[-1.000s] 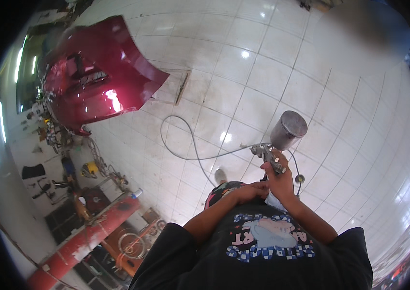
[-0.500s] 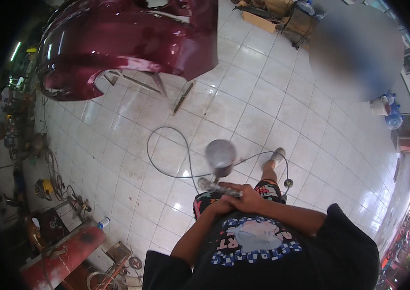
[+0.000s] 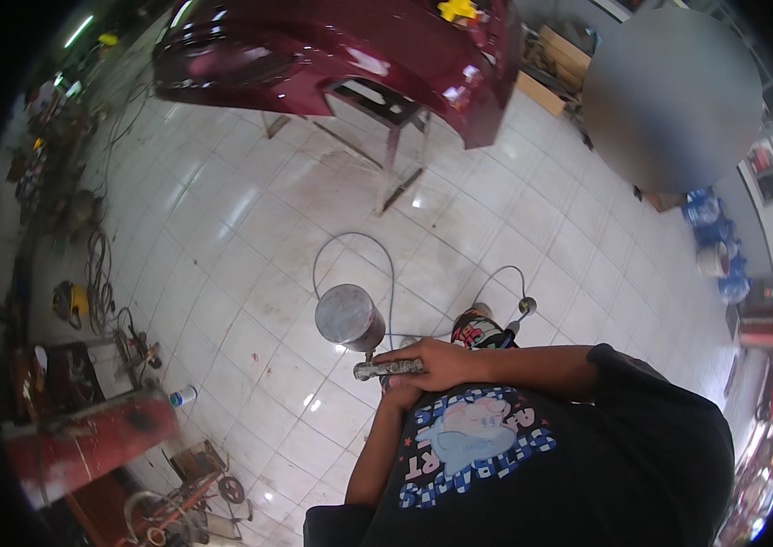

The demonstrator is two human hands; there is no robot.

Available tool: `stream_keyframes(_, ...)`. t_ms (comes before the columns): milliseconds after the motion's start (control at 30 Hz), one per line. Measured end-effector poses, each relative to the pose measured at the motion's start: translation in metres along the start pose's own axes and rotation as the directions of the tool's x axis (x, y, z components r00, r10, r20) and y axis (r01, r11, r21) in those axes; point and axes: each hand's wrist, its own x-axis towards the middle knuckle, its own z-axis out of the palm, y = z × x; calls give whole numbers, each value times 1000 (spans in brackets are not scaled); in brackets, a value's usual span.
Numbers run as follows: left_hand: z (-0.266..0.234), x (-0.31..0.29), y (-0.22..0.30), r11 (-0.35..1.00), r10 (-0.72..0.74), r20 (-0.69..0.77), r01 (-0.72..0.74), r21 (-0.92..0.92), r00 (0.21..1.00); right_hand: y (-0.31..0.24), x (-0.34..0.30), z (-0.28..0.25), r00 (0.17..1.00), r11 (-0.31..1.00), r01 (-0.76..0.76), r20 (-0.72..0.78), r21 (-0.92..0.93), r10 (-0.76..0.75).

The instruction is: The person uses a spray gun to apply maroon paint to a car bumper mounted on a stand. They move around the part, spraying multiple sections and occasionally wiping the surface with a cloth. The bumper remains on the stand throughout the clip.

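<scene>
A paint spray gun (image 3: pixel 388 369) with a round grey metal cup (image 3: pixel 348 314) is in front of my waist. My right hand (image 3: pixel 441 363) is closed around the gun, its fingers wrapped over the body behind the cup. Right beside it, my left hand (image 3: pixel 401 394) lies against the underside of the gun and the right hand; its fingers are tucked out of sight. A thin grey air hose (image 3: pixel 393 273) loops over the floor near my feet. Farther ahead, a glossy dark red car bumper (image 3: pixel 386 64) rests on a metal stand (image 3: pixel 393 159).
A red beam-like metal piece (image 3: pixel 94 447) and a small wheeled frame (image 3: pixel 231 490) are at the lower left. A yellow-and-black tool (image 3: pixel 70 304) lies near coiled hose. Cardboard boxes (image 3: pixel 561 59) stand beyond the bumper; blue water jugs (image 3: pixel 704 214) line the right wall.
The view and my body have turned, so the bumper now appears farther right and higher. The spray gun and both hands have swung left, and the cup tilts more to the left.
</scene>
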Motion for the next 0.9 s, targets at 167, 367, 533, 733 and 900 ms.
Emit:
stream_keyframes(167,-33,-25,-3,999,41,-146,-45,-26,988,-29,41,13,988,989,147,41,4,-147)
stream_keyframes(367,-82,-47,1,993,51,-296,-80,-88,954,-56,92,18,980,985,165,103,42,-169)
stream_keyframes(533,-127,-47,-7,953,-85,-468,-65,-296,880,-50,165,24,930,935,354,91,33,-356)
stream_keyframes(733,-206,-25,50,549,-70,-515,-398,-735,854,-82,285,2,956,960,276,111,-38,-271)
stream_keyframes(900,-307,-19,82,389,-73,-526,-462,-797,847,-136,392,-19,978,975,209,-7,74,-209)
